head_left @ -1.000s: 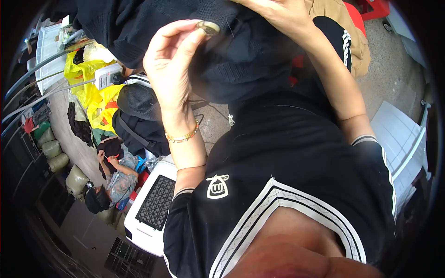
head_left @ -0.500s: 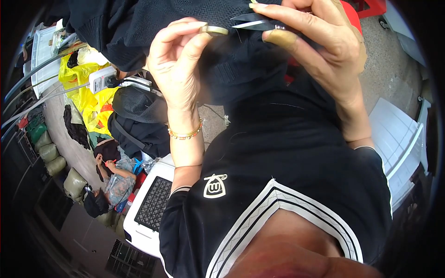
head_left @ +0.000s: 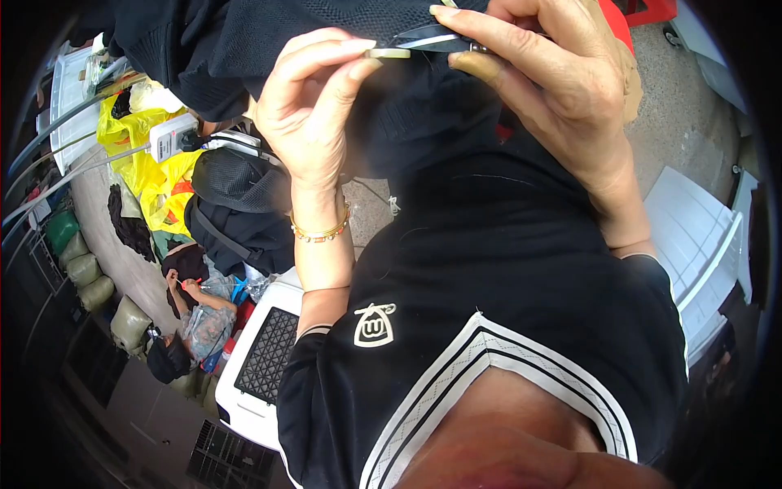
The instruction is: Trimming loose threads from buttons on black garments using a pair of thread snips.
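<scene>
My left hand point(head_left: 314, 114) is raised at the upper middle, thumb and fingers pinching a small pale round piece point(head_left: 391, 54) seen nearly edge-on. Whether it is a ring, a button or a little roll, I cannot tell. Facing it, my right hand point(head_left: 554, 69) grips a pair of thread snips point(head_left: 428, 39) with dark blades and bright cutting edges. The blade tips point left and come right up to the pale piece; contact cannot be made out. A yellowish-brown covering shows on my right thumb. Behind both hands spreads dark knitted fabric point(head_left: 252, 53).
To the left are a yellow plastic bag point(head_left: 155, 191), a white power strip point(head_left: 173, 138) with cables, a black mesh-topped bag point(head_left: 236, 183) and a white chair point(head_left: 236, 399). Another person point(head_left: 204, 326) sits lower left. White plastic panels point(head_left: 692, 244) stand at right.
The snips have moved a little left, and the pale piece has shifted slightly right and levelled out. The gap between them has closed almost wholly. Both hands keep their grips.
</scene>
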Demonstrator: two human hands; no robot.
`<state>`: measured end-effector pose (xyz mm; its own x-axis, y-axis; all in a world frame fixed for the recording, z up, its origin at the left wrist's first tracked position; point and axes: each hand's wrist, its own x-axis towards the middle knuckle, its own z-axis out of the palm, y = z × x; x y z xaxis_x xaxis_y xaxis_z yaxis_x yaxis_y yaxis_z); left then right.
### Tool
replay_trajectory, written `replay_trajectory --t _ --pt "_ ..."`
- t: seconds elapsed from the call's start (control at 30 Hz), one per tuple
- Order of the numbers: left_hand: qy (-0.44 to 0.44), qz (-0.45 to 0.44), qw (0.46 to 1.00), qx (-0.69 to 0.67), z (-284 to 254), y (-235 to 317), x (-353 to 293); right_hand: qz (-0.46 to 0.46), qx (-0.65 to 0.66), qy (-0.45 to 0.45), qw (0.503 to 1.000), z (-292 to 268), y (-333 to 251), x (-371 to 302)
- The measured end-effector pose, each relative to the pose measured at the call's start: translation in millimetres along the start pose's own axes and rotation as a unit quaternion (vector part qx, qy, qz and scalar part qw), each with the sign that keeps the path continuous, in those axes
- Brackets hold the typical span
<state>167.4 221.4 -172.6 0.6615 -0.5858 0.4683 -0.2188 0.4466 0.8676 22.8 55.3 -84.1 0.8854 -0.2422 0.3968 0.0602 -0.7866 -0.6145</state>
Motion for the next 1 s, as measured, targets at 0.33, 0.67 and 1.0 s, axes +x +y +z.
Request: replay_trajectory --t 0.33,0.67,1.0 --pt "-0.014 0.024 0.998 0.048 -1.5 3.3 -3.9 -0.025 0.010 0.018 0.999 7.5 2.5 -2.7" --pt "-0.008 0.010 0.999 0.052 -2.4 4.8 -5.2 -0.056 0.024 0.037 0.997 15.0 10.2 -5.3" --pt "0.028 -0.179 0.962 0.204 -77.0 44.6 -9.1 0.045 0.122 0.086 0.988 30.4 49.5 -10.4"
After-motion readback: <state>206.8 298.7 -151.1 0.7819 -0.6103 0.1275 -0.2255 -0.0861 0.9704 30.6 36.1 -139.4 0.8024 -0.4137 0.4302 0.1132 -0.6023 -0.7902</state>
